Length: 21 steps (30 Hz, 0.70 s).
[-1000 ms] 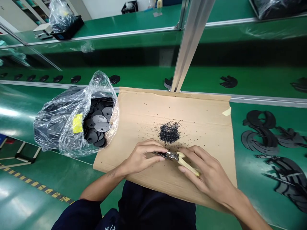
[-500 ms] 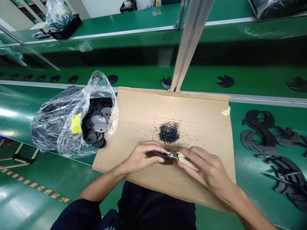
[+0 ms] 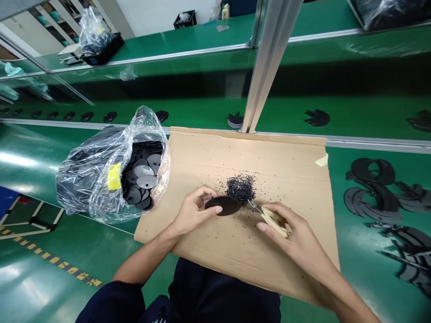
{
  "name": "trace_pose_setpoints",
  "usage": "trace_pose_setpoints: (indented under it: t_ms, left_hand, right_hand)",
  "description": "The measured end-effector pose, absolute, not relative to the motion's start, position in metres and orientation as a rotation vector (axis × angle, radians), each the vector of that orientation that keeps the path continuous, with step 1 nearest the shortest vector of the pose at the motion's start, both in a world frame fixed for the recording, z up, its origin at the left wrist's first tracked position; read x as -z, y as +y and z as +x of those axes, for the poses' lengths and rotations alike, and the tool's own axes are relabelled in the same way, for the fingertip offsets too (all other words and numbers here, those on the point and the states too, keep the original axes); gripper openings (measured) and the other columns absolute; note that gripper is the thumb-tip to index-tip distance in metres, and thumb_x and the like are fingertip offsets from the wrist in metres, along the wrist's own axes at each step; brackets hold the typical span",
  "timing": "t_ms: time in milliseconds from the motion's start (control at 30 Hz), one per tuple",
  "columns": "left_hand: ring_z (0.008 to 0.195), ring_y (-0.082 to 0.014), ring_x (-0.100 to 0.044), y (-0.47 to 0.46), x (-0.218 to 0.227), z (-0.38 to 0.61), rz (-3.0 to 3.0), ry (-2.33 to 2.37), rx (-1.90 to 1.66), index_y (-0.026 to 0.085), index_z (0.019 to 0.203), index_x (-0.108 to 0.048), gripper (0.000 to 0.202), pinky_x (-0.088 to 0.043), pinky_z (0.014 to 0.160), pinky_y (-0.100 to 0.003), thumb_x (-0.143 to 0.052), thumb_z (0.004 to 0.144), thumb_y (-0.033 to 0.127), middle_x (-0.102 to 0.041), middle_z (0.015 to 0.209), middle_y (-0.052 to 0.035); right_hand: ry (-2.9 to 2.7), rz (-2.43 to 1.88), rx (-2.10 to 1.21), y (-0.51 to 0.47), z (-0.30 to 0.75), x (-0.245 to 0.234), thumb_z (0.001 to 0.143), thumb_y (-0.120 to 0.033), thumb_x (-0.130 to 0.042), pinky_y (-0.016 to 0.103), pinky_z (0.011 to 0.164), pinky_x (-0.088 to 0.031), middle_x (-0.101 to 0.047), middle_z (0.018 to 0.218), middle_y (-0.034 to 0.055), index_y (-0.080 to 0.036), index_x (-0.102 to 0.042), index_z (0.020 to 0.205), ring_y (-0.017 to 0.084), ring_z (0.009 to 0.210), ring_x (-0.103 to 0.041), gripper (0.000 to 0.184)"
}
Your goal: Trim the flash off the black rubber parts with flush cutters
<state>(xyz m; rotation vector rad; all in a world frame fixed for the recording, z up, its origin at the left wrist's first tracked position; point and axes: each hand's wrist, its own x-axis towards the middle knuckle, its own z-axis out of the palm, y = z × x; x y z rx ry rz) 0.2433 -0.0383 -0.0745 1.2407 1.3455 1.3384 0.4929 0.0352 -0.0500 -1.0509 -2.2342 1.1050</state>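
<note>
My left hand [image 3: 193, 210] pinches a black round plastic disc [image 3: 224, 205] and holds it flat just above a sheet of brown cardboard [image 3: 269, 157]. My right hand [image 3: 291, 233] is closed round a small pair of cutters with cream handles [image 3: 273, 219]; their metal tip points toward the disc's right edge, a short gap away. A small heap of black plastic trimmings [image 3: 240, 188] lies on the cardboard just beyond the disc, with loose specks scattered around it.
A clear plastic bag [image 3: 101, 175] full of black discs lies open at the cardboard's left. Black flat plastic parts [image 3: 373, 188] are spread on the green bench at the right. An aluminium post [image 3: 266, 63] rises behind the cardboard. More black parts sit on the belt [image 3: 316, 117] beyond.
The cutters were at the disc's edge; now my right hand has drawn them away to the right, and my left hand has lifted the disc and turned it flat.
</note>
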Motion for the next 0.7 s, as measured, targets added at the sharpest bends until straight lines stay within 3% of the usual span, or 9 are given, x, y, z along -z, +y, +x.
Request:
trace_pose_setpoints:
  t_ms: [133, 233, 333, 500, 700]
  left_hand:
    - [0.087, -0.0157, -0.070, -0.046, 0.083, 0.256, 1.101, 1.258, -1.385, 0.016, 0.089, -0.060, 0.035, -0.057, 0.075, -0.024, -0.085, 0.079, 0.038, -0.072, 0.095, -0.0056]
    - [0.089, -0.0169, -0.071, -0.049, 0.083, 0.265, 1.233, 1.323, -1.362, 0.016, 0.097, -0.066, 0.025, -0.059, 0.080, -0.028, -0.079, 0.085, 0.034, -0.073, 0.096, -0.0065]
    - [0.096, -0.0193, -0.072, -0.049, 0.078, 0.264, 1.502, 1.325, -1.288, 0.018, 0.108, -0.072, 0.019, -0.059, 0.087, -0.032, -0.072, 0.091, 0.026, -0.075, 0.104, -0.0093]
    - [0.092, -0.0179, -0.073, -0.048, 0.074, 0.251, 1.631, 1.287, -1.319, 0.020, 0.110, -0.077, 0.018, -0.061, 0.083, -0.031, -0.068, 0.094, 0.021, -0.077, 0.102, -0.0093]
    - [0.090, -0.0176, -0.074, -0.051, 0.070, 0.249, 1.627, 1.295, -1.354, 0.020, 0.109, -0.078, 0.019, -0.062, 0.080, -0.030, -0.073, 0.090, 0.019, -0.079, 0.100, -0.0090]
  right_hand:
    - [-1.925, -1.010, -1.301, 0.023, 0.471, 0.058, 0.093, -0.038, -0.066, 0.032, 0.072, -0.059, -0.073, 0.101, 0.0061, -0.021, -0.061, 0.114, 0.022, 0.087, -0.071, 0.027]
    - [-1.959, -0.893, -1.201, 0.018, 0.457, 0.052, 0.094, -0.023, -0.062, 0.028, 0.065, -0.055, -0.071, 0.093, 0.0041, -0.022, -0.064, 0.108, 0.018, 0.077, -0.067, 0.014]
    - [-2.085, -0.650, -1.083, 0.018, 0.453, 0.040, 0.095, -0.013, -0.059, 0.029, 0.067, -0.054, -0.071, 0.095, 0.0049, -0.023, -0.065, 0.112, 0.018, 0.080, -0.066, 0.020]
    - [-2.221, -0.540, -1.012, 0.026, 0.469, 0.035, 0.096, -0.013, -0.057, 0.036, 0.078, -0.057, -0.071, 0.105, 0.0097, -0.022, -0.060, 0.124, 0.022, 0.094, -0.067, 0.029]
    - [-2.471, -0.653, -0.618, 0.035, 0.488, 0.049, 0.098, -0.017, -0.052, 0.041, 0.078, -0.055, -0.070, 0.105, 0.0115, -0.021, -0.059, 0.125, 0.026, 0.093, -0.066, 0.028]
